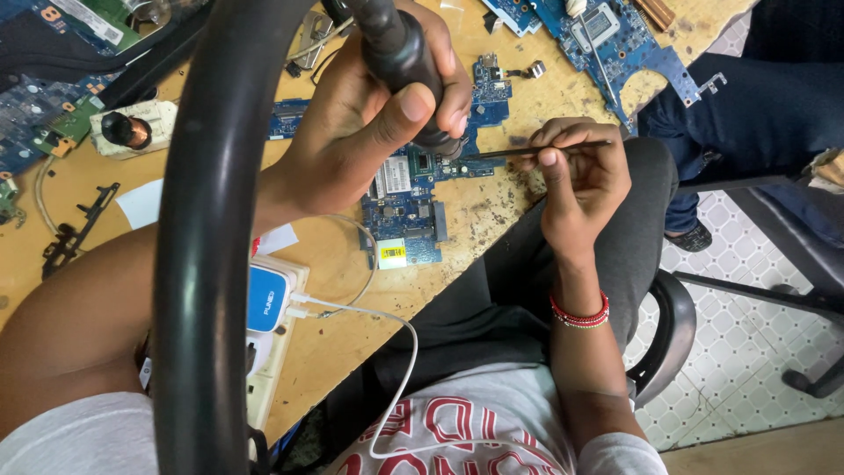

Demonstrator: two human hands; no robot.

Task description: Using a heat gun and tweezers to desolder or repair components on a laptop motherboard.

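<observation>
I see my left hand [369, 114] clenched round a black hot-air nozzle [400, 53] over the blue circuit board [404, 198], my right hand [576, 171] pinching black tweezers [536, 150], a thick black hose [207, 237] blocking my view

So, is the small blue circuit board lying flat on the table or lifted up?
Lying flat: the blue circuit board rests on the wooden table, under the black tool in the left hand. The right hand holds tweezers toward it.

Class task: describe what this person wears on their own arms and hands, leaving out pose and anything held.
Both forearms are bare. The right hand has a red beaded bracelet at the wrist. The left hand shows no jewellery or glove. Short white sleeves end near the shoulders.
</observation>
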